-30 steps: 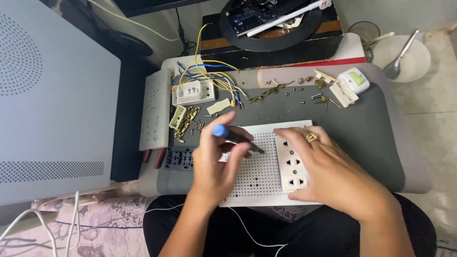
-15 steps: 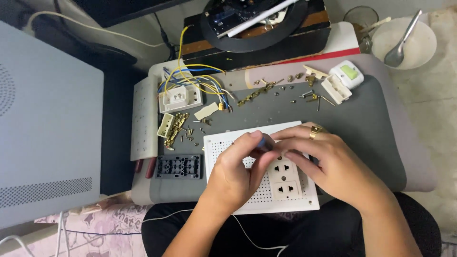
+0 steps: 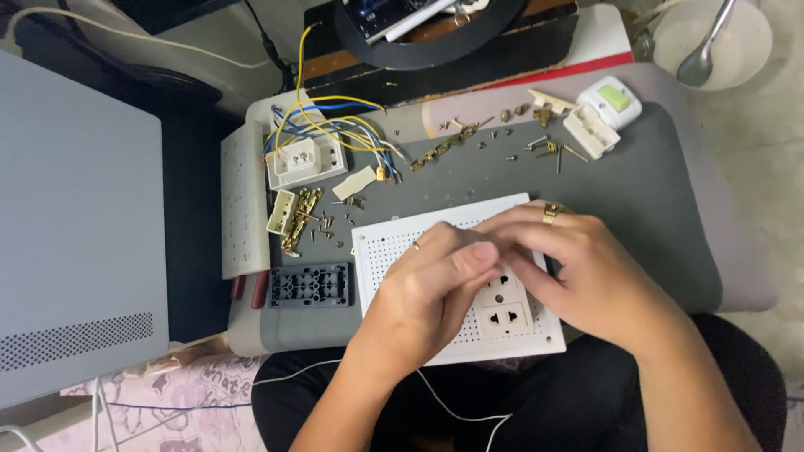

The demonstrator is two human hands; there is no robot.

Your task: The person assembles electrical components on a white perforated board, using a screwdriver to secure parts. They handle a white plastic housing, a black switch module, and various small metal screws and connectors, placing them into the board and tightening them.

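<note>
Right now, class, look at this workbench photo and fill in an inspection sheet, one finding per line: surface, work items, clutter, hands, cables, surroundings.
Surface: grey mat on a lap desk, mostly covered at its left and top.
Work items: white perforated board carrying a white socket plate.
Clutter: loose brass screws and contacts, a black terminal frame, a white switch with green rocker, a dismantled white socket.
Hands: left hand and right hand meet over the board; whatever they pinch is hidden.
Cables: yellow, blue and white wires run from the dismantled socket.
Surroundings: grey casing at left, bowl with spoon top right.
</note>
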